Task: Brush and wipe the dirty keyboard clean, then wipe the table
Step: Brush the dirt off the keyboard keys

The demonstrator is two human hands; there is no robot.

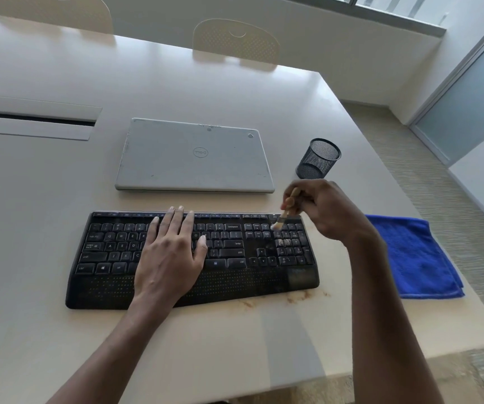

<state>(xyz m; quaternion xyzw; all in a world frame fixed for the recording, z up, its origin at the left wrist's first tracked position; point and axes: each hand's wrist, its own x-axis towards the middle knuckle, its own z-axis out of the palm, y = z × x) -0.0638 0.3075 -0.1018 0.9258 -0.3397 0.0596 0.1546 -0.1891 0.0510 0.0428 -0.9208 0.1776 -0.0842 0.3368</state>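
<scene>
Keyboard [235, 275]: black, lying flat near the front edge of the surface [60, 345], straight ahead of the person.
Left hand [170, 252]: palm down on the middle keys, fingers [176, 220] straight and relaxed, reaching to the top key rows; it grasps nothing.
Right hand [325, 211]: raised over the keyboard's right end, fingers curled and pinching the brush handle.
Brush [282, 220]: small, wooden handle, pale bristles; tilted, bristle tip down at the top keys just left of the number pad.
Dirt [284, 242]: pale specks on the middle number-pad keys; brown crumbs [296, 297] on the surface just in front of the keyboard's right corner.
Cloth [415, 258]: blue, folded, flat on the surface to the right of the keyboard, near the right edge.
Laptop [194, 156]: grey, closed, just behind the keyboard.
Cup [318, 158]: black mesh, upright, right of the laptop.
Chairs [236, 40]: pale backs at the far side.
</scene>
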